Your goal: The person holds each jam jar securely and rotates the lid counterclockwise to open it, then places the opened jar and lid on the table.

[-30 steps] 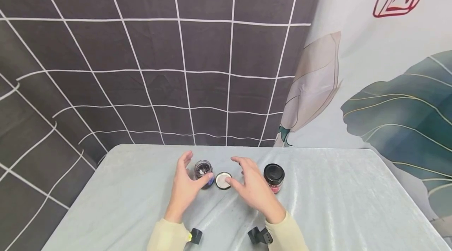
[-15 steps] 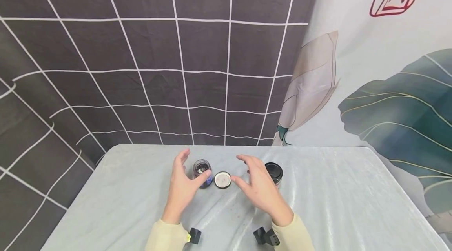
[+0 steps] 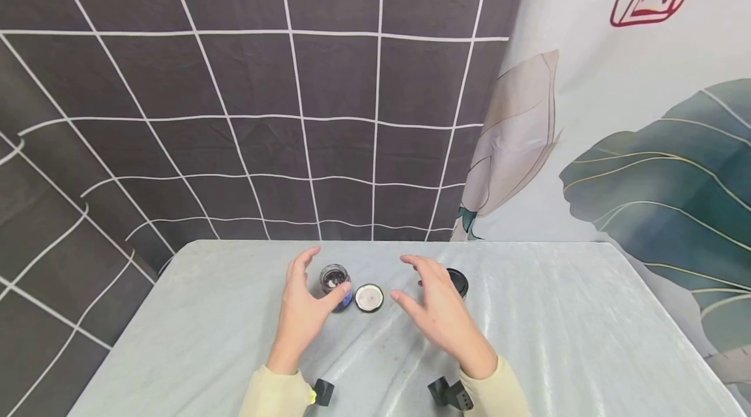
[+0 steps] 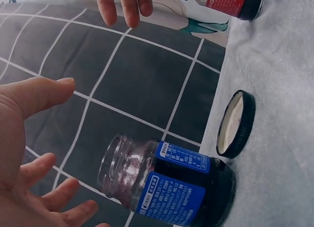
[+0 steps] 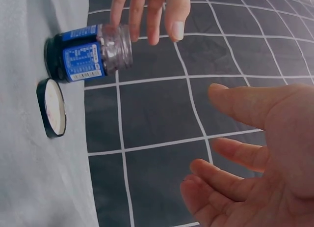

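Observation:
In the head view, an uncapped glass jar (image 3: 333,275) with dark contents stands upright. The left wrist view shows its blue label (image 4: 171,197). My left hand (image 3: 302,314) hovers beside and above it, thumb and fingers spread, apart from the glass. A round black-rimmed lid (image 3: 369,298) lies to the jar's right, pale inside facing up. Farther right, my right hand (image 3: 444,316) hangs in the air with fingers loosely bent and nothing held. Behind it a second jar, with a black lid (image 3: 458,282), is partly hidden; its red label (image 4: 225,0) appears in the left wrist view.
A pale grey cloth (image 3: 563,332) covers the table. Behind it hangs a dark curtain (image 3: 340,78) with white grid lines. A white curtain with leaf prints (image 3: 675,169) hangs at the right.
My right hand has moved right, away from the lid, and now covers more of the black-lidded jar. My left hand has barely moved. Both jars and the lid stay in place.

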`<state>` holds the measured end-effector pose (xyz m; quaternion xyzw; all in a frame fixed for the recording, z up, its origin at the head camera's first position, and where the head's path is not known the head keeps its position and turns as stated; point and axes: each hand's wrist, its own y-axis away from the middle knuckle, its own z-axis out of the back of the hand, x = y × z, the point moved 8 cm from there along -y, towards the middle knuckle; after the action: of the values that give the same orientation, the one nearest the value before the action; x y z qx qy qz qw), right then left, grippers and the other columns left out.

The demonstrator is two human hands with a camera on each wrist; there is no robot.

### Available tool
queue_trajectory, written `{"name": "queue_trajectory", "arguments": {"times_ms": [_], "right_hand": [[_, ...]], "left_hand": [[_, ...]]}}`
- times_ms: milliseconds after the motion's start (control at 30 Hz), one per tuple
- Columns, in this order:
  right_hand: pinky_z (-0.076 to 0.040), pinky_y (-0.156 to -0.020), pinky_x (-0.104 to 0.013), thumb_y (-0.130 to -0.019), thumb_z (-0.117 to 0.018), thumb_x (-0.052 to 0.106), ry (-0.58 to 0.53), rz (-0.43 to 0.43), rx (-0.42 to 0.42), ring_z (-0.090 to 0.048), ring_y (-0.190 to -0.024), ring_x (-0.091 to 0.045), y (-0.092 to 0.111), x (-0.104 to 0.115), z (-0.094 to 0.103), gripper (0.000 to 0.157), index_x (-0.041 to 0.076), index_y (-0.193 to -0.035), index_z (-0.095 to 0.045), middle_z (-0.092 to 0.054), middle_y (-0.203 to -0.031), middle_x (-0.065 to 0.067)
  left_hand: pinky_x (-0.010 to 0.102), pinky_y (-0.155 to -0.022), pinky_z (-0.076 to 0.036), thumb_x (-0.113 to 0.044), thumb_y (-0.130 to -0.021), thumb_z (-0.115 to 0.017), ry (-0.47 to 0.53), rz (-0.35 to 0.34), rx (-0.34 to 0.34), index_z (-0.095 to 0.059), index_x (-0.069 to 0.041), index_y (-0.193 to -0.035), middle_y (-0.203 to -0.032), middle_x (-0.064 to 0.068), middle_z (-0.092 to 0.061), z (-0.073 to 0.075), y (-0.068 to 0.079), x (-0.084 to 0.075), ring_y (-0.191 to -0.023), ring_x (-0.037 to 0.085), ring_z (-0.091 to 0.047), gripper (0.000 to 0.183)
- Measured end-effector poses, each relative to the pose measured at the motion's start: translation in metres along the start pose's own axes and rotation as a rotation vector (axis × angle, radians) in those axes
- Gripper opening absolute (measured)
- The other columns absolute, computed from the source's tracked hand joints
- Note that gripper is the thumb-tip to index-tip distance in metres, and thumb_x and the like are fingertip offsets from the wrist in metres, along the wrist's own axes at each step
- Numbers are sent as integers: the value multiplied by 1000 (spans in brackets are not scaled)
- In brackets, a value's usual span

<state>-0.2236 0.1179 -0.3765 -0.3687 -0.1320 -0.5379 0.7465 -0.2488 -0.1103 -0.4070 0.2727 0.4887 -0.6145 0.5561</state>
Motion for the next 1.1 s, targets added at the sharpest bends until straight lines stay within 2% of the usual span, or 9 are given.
{"name": "queue_trajectory", "arguments": {"times_ms": [300, 633, 833, 1100], "right_hand": [[-45, -94, -46, -86, -79, 20, 17, 26, -14, -57, -108, -27, 2, -2, 9, 56, 1, -134, -57, -61, -128, -11], [-42, -98, -49, -86, -79, 20, 25, 17, -30, -54, -114, -31, 4, -7, 15, 55, 0, -133, -57, -61, -129, -14], [-43, -92, -46, -86, -79, 18, 25, -2, -32, -53, -104, -30, 4, -11, 18, 55, -1, -133, -57, -60, -116, -12], [-39, -106, -52, -88, -77, 19, 23, -35, -36, -50, -127, -37, 6, -19, 24, 54, -2, -134, -56, -58, -131, -18]], "left_hand": [[50, -115, -29, -18, -76, -87, -30, -13, 2, -47, -11, -145, -149, 10, -44, 2, 3, -7, -141, 29, -39, 80], [44, -112, -33, -18, -75, -88, -55, -106, -15, -49, -10, -142, -145, 6, -47, -1, 5, -21, -137, 23, -44, 78], [46, -111, -34, -18, -74, -88, -51, -114, -10, -49, -12, -142, -146, 5, -47, -4, 7, -24, -136, 23, -44, 78], [45, -112, -34, -21, -76, -88, -68, -148, 12, -49, -10, -141, -146, 4, -46, -8, 11, -33, -137, 23, -44, 77]]}}
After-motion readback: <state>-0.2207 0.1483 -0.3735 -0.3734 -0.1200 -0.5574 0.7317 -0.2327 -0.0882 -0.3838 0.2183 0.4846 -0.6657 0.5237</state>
